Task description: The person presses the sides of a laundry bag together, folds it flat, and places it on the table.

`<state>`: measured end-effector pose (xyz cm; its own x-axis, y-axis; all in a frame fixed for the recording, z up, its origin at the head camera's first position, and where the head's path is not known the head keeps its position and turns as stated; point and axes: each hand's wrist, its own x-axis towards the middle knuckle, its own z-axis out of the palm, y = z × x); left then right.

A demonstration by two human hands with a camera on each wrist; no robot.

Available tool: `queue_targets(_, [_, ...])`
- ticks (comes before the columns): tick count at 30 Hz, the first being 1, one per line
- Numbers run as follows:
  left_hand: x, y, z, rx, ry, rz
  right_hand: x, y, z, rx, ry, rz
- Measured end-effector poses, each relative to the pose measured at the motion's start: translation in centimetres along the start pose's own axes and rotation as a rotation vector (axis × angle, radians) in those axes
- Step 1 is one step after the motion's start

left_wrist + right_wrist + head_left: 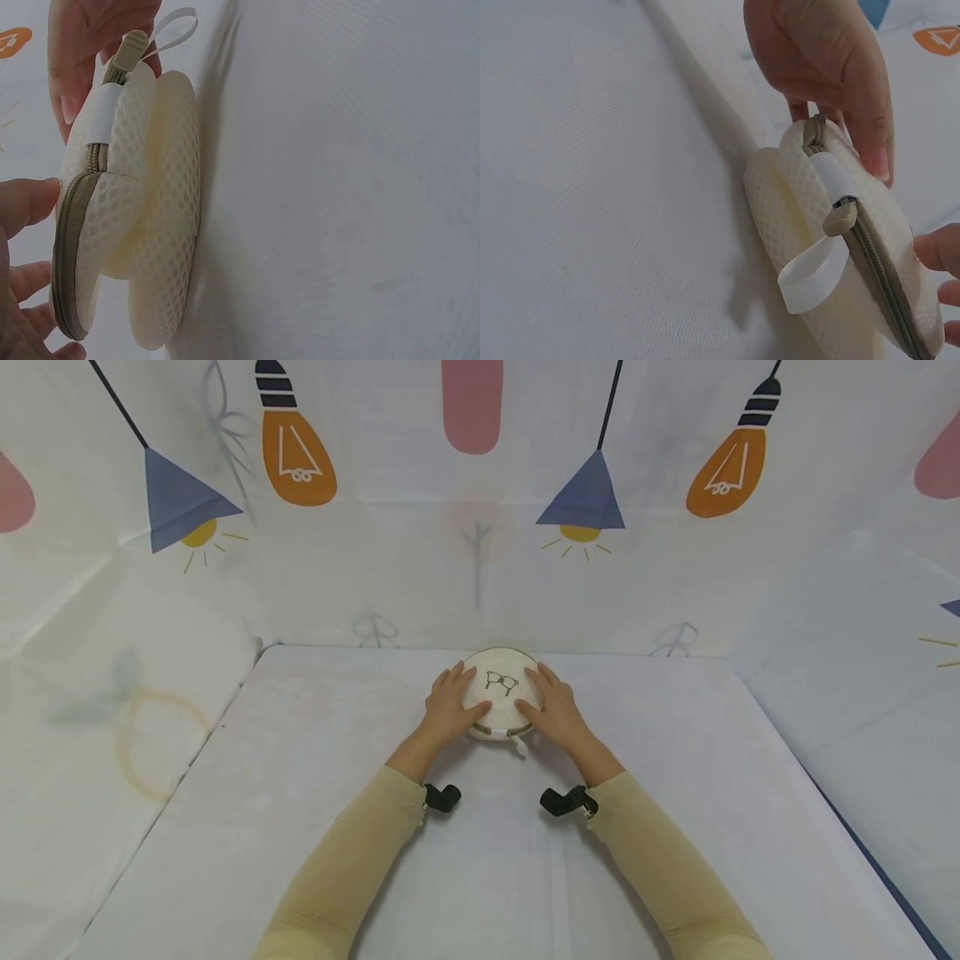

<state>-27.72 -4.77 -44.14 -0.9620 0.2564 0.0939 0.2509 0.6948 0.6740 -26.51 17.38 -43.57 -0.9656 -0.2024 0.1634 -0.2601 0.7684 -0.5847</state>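
Observation:
A round cream mesh laundry bag (501,693) lies on the white table, its top printed with a small pair of glasses. My left hand (448,704) holds its left rim, thumb on the top and fingers around the side. On the opposite rim my right hand (557,706) grips it the same way. Facing me is the zipper (70,255), with a white fabric band (832,178) across it and a white ribbon loop (814,277) beside the pull. Below the zipped edge, the left wrist view shows a second mesh layer (169,285) against the table.
The white table cover (487,877) extends around both forearms. Behind it rises a white cloth wall (420,560) printed with lamps and bulbs, and similar cloth hangs at both sides. A black wrist mount (442,797) sits at the left cuff, another black mount (564,801) at the right.

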Motion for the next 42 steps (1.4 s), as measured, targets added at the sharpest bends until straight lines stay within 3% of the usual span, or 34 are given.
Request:
queue_targets(7, [0.1,-0.5,0.3,0.104,-0.016,0.016,0.0,0.4,0.3,-0.011,-0.043,-0.019])
queue_targets(16, [-0.1,-0.3,0.2,0.14,-0.026,0.025,0.1,0.5,0.6,-0.049,-0.075,-0.004])
queue_targets(33, [-0.3,-0.6,0.0,0.182,-0.07,0.034,-0.2,0.1,0.5,-0.134,-0.043,0.013])
queue_targets(42, [-0.5,-0.7,-0.8,0.18,-0.122,0.054,-0.4,-0.3,0.2,-0.213,-0.011,0.027])
